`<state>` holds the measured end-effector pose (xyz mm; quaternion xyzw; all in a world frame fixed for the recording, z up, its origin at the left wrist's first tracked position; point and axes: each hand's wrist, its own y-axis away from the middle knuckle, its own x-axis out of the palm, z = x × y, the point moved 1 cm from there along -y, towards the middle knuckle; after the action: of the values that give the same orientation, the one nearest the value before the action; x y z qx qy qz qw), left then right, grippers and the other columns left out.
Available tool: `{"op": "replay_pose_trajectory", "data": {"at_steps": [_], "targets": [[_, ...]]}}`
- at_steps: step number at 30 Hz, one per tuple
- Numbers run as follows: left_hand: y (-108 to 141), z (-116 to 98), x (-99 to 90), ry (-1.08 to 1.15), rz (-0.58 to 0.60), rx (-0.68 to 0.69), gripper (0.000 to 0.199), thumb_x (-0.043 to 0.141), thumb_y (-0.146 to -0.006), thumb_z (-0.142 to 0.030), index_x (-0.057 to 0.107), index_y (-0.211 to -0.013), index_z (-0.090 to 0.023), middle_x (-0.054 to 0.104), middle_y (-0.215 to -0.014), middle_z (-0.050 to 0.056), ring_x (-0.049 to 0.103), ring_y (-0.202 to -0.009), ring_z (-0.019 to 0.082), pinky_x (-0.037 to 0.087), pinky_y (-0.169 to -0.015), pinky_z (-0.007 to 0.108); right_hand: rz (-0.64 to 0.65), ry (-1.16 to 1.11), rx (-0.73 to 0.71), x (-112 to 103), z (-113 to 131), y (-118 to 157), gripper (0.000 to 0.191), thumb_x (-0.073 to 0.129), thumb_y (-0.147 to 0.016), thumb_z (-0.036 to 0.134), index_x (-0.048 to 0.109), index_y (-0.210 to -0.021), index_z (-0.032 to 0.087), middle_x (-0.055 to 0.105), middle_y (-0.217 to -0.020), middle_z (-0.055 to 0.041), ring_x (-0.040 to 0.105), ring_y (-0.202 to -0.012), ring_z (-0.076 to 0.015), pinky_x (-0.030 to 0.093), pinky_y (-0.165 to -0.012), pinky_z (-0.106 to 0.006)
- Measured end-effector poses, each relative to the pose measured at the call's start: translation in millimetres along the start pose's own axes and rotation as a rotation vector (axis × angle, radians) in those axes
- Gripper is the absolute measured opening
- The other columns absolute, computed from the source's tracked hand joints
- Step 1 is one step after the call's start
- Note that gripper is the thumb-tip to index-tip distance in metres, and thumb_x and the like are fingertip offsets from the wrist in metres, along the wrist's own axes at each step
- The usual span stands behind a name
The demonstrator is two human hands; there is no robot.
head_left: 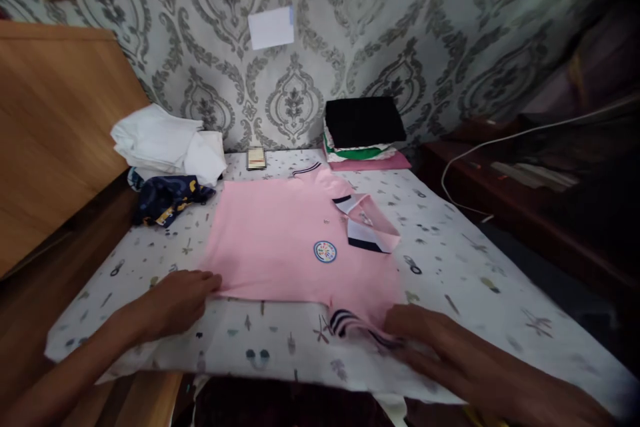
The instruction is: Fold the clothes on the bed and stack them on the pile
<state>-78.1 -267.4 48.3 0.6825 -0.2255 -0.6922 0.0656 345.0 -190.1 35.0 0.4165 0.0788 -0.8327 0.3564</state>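
Note:
A pink polo shirt lies spread on the patterned white cloth, its collar pointing right and its hem to the left. It has a round badge on the chest and dark stripes on the collar and sleeves. My left hand is closed at the near corner of the hem, with the fingertips on the fabric. At the near sleeve, my right hand is closed on the edge beside the striped cuff. The sleeve is bunched there, and some of the right fingertips are hidden.
White folded clothes and a dark blue patterned garment sit at the back left, beside a wooden cabinet. A small card-like box lies by the wall. Folded clothes topped with black stand at the back right. A white cable hangs rightward.

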Motion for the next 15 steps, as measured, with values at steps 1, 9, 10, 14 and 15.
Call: {"op": "replay_pose_trajectory", "data": {"at_steps": [1, 9, 10, 14, 15], "targets": [[-2, 4, -6.7, 0.070, 0.030, 0.016, 0.027, 0.042, -0.085, -0.012, 0.063, -0.100, -0.021, 0.072, -0.099, 0.007, 0.067, -0.088, 0.024, 0.047, -0.074, 0.032, 0.067, -0.021, -0.009, -4, 5, -2, 0.038, 0.059, -0.089, 0.059, 0.075, -0.105, 0.028, 0.074, -0.113, -0.0060, 0.069, -0.104, -0.0269, 0.059, -0.091, -0.037], [-104, 17, -29.2, 0.306, -0.527, -0.012, 0.037, 0.036, -0.094, -0.030, 0.056, -0.122, -0.016, 0.063, -0.125, 0.014, 0.058, -0.117, 0.026, 0.046, -0.100, 0.040, 0.077, -0.045, -0.333, 13, 48, -82, 0.033, 0.050, -0.097, 0.050, 0.072, -0.102, 0.026, 0.070, -0.102, -0.0089, 0.068, -0.096, -0.0259, 0.058, -0.087, -0.043], [-121, 10, -26.0, 0.334, -0.553, 0.019, 0.043, 0.035, -0.096, -0.033, 0.050, -0.132, -0.015, 0.057, -0.138, 0.016, 0.052, -0.128, 0.025, 0.043, -0.106, 0.040, 0.035, -0.018, -0.400, 21, 52, -94, 0.031, 0.051, -0.097, 0.047, 0.071, -0.106, 0.026, 0.069, -0.110, -0.0109, 0.066, -0.105, -0.0276, 0.056, -0.093, -0.045], [-164, 1, -3.7, 0.299, -0.426, 0.008, 0.070, 0.035, -0.098, -0.057, 0.030, -0.152, -0.012, 0.026, -0.165, 0.019, 0.021, -0.154, 0.028, 0.023, -0.122, 0.043, 0.059, 0.070, -0.539, 46, 55, -110, 0.030, 0.054, -0.097, 0.042, 0.067, -0.118, 0.026, 0.064, -0.127, -0.0127, 0.060, -0.121, -0.0275, 0.052, -0.103, -0.043], [-165, 10, 3.7, 0.268, -0.389, -0.044, 0.075, 0.034, -0.097, -0.060, 0.028, -0.153, -0.010, 0.022, -0.166, 0.020, 0.015, -0.155, 0.030, 0.019, -0.123, 0.046, 0.062, 0.083, -0.545, 48, 53, -107, 0.032, 0.054, -0.097, 0.043, 0.067, -0.121, 0.026, 0.064, -0.128, -0.0125, 0.059, -0.122, -0.0272, 0.053, -0.103, -0.042]]}}
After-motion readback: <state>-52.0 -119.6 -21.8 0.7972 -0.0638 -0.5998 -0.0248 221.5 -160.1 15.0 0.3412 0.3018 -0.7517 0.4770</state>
